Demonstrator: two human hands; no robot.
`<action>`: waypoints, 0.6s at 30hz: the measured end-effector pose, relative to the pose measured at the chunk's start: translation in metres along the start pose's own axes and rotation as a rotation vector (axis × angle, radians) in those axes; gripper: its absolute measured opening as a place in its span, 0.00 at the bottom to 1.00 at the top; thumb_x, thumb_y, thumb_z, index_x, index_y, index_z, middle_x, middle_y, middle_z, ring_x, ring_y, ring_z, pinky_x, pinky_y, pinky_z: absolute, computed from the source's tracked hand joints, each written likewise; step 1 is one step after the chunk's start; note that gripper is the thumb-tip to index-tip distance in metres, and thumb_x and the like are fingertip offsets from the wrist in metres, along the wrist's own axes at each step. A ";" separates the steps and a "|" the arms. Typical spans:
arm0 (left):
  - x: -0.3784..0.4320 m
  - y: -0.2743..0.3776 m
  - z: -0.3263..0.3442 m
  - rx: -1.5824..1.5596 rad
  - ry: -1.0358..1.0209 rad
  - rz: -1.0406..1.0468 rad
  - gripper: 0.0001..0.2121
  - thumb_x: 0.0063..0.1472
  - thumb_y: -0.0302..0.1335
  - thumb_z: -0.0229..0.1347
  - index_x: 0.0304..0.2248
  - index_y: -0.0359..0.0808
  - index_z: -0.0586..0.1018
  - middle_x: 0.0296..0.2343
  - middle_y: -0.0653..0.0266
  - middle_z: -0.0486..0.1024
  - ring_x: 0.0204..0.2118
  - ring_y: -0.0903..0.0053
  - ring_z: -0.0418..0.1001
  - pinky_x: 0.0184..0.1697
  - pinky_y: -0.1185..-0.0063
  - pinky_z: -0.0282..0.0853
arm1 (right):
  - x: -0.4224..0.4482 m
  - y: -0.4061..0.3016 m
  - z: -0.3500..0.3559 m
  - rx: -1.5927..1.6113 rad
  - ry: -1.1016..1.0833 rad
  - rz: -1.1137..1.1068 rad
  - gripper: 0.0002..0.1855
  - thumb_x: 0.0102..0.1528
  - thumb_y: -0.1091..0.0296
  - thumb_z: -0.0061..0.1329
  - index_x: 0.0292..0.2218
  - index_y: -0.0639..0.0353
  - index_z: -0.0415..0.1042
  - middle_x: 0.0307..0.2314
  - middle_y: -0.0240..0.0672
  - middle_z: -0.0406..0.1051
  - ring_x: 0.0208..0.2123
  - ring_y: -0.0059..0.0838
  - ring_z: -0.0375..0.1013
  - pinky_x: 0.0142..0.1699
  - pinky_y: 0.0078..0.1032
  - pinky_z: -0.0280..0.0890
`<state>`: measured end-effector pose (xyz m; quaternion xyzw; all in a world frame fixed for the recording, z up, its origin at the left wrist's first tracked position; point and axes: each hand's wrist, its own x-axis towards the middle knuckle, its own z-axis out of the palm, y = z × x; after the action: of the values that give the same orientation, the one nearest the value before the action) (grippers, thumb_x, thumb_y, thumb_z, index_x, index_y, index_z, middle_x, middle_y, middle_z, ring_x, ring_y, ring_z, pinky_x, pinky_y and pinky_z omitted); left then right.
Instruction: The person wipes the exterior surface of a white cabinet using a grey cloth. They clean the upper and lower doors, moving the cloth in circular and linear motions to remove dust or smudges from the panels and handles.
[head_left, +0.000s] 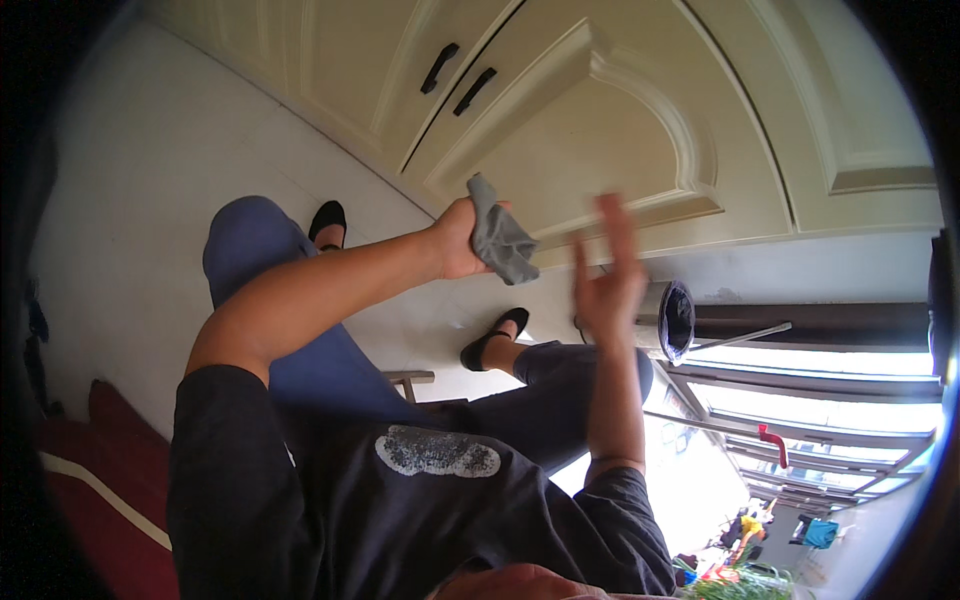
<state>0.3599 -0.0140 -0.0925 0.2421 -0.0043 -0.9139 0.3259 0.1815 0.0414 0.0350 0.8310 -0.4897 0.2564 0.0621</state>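
Observation:
My left hand (457, 244) grips a crumpled grey cloth (501, 241), which sticks out past the fingers in front of the cream cabinet door (570, 142). Some of those fingers are hidden behind the cloth. To its right, my right hand (611, 289) is raised with fingers spread and nothing in it; motion blurs it. Two dark handles, the left one (439, 68) and the right one (475, 91), sit on neighbouring cabinet doors beyond the cloth.
A bin (677, 321) with a dark liner is just right of my right hand, with a pole (742, 337) near it. A small stool (409, 379) shows between my legs. Dark red upholstery or fabric (112, 472) lies at left. Windows (810, 394) and green plants (739, 585) are at right.

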 end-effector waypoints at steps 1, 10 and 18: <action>0.001 0.002 0.004 -0.015 0.051 0.016 0.17 0.68 0.44 0.40 0.47 0.44 0.72 0.43 0.61 0.73 0.43 0.63 0.72 0.50 0.62 0.69 | 0.004 0.017 -0.020 -0.153 0.224 -0.009 0.28 0.58 0.71 0.52 0.58 0.67 0.62 0.56 0.51 0.63 0.58 0.51 0.63 0.61 0.40 0.59; 0.021 0.050 0.002 0.047 0.086 0.759 0.21 0.70 0.44 0.41 0.53 0.38 0.65 0.49 0.62 0.67 0.51 0.70 0.67 0.56 0.70 0.63 | 0.053 0.119 -0.058 -0.333 0.942 0.451 0.41 0.65 0.42 0.30 0.65 0.66 0.39 0.59 0.62 0.43 0.60 0.60 0.50 0.59 0.53 0.52; 0.031 0.059 0.179 1.293 0.156 2.049 0.33 0.69 0.45 0.38 0.62 0.27 0.51 0.62 0.46 0.47 0.65 0.51 0.45 0.67 0.63 0.39 | 0.061 0.143 -0.067 -0.395 1.018 0.395 0.42 0.64 0.40 0.31 0.64 0.66 0.40 0.55 0.61 0.50 0.56 0.60 0.56 0.54 0.54 0.57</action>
<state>0.2946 -0.1061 0.0619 0.2989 -0.6293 -0.0449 0.7160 0.0601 -0.0556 0.1008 0.4687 -0.5826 0.5343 0.3943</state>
